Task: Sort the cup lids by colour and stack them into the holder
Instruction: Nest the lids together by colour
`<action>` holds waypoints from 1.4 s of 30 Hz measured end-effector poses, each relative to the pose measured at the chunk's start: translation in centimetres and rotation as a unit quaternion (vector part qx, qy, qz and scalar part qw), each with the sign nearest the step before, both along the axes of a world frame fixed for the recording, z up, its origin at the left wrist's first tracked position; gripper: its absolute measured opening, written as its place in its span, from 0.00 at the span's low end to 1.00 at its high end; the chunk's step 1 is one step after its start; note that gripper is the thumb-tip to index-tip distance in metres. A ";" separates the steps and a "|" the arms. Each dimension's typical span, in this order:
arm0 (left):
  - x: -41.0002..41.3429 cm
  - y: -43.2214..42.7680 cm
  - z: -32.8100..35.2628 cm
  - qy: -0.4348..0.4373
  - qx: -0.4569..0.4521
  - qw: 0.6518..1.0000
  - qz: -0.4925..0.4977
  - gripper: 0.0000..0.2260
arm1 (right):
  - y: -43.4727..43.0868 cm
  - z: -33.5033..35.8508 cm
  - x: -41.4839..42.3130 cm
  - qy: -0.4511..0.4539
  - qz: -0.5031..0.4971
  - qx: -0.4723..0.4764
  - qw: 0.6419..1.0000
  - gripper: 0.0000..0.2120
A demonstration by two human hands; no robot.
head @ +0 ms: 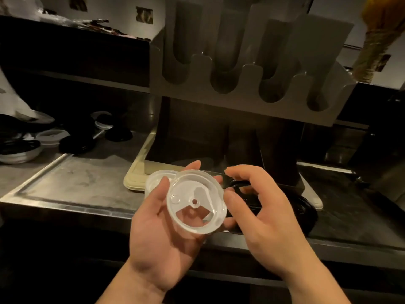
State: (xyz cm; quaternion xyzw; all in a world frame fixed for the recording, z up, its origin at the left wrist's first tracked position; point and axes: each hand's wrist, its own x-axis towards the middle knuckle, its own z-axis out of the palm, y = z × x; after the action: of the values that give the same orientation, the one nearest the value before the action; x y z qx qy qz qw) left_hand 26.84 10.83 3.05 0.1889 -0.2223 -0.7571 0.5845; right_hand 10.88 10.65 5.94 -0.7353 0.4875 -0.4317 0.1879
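The left hand [162, 227] is turned palm up over the front edge of the steel counter [76, 178] and holds a clear lid [196, 202]. Its thumb lies over the lid's left rim and its fingers are spread behind it, fingertips showing past the far edge. The lid is tilted toward the camera, so its underside, small centre hole and cut-out drinking flap show. A second clear lid [155, 178] sits just behind the first, partly hidden by the thumb; whether the same hand also carries it cannot be told. The right hand [263, 211] is just beside the lid with its back to the camera and its fingers curled. Its thumb tip touches, or nearly touches, the lid's right rim. A black rim [238, 184] shows in the gap between its fingers, and a black lid [306, 212] lies on the counter just beyond it; whether this hand grips anything cannot be told. The grey holder [241, 84] stands behind the hands, four round-bottomed slots facing forward, with a cream tray [135, 178] at its foot. Well apart, at the far left of the counter, loose black lids [76, 143] and white lids [49, 134] lie mixed together.
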 end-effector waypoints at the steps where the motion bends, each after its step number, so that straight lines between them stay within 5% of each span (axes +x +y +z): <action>1: 0.4 0.0 0.0 0.009 0.003 1.000 -0.002 0.25 | 0.4 0.0 0.6 -0.006 0.019 -0.027 0.999 0.12; 6: 2.9 -0.2 0.6 -0.006 -0.012 1.000 0.016 0.28 | 0.1 -1.4 2.4 0.060 0.073 -0.101 0.990 0.11; 10: 4.8 -1.4 1.6 -0.154 -0.063 0.983 0.076 0.28 | -2.3 -3.0 4.3 -0.004 0.055 -0.135 0.989 0.05; 11: 5.2 -2.0 1.5 -0.235 -0.087 0.957 0.143 0.26 | -2.9 -3.2 4.7 -0.019 0.037 -0.139 0.989 0.04; 13: 6.4 -3.3 0.6 -0.401 -0.122 0.851 0.317 0.17 | -3.7 -3.4 5.4 -0.021 -0.013 -0.125 0.992 0.03; 15: 7.7 -4.2 -0.5 -0.505 -0.145 0.769 0.364 0.11 | -4.1 -3.6 6.0 0.001 -0.060 -0.089 0.994 0.03; 20: 8.7 -3.9 -2.7 -0.517 -0.168 0.822 0.172 0.27 | -3.9 -4.0 7.9 0.092 -0.066 -0.016 0.993 0.03; 23: 8.8 -3.4 -3.3 -0.565 -0.209 0.790 0.115 0.30 | -3.9 -4.0 8.3 0.143 -0.066 -0.025 0.987 0.04; 26: 9.0 -3.6 -4.0 -0.633 -0.213 0.733 0.128 0.30 | -3.6 -4.2 8.3 0.153 -0.058 -0.033 0.986 0.03; 30: 8.9 -3.9 -4.9 -0.653 -0.226 0.712 0.122 0.40 | -3.4 -5.1 8.2 0.218 -0.072 -0.093 0.969 0.05; 42: 8.5 -4.2 -5.5 -0.632 -0.254 0.717 0.147 0.47 | -2.9 -5.2 8.9 0.277 -0.141 -0.121 0.943 0.16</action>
State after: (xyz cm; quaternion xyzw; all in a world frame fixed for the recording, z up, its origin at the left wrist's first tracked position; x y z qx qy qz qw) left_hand 35.32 6.59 -2.43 0.4984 -0.6937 -0.2808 0.4377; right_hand 19.79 7.75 0.78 -0.7671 0.5629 -0.2884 -0.1076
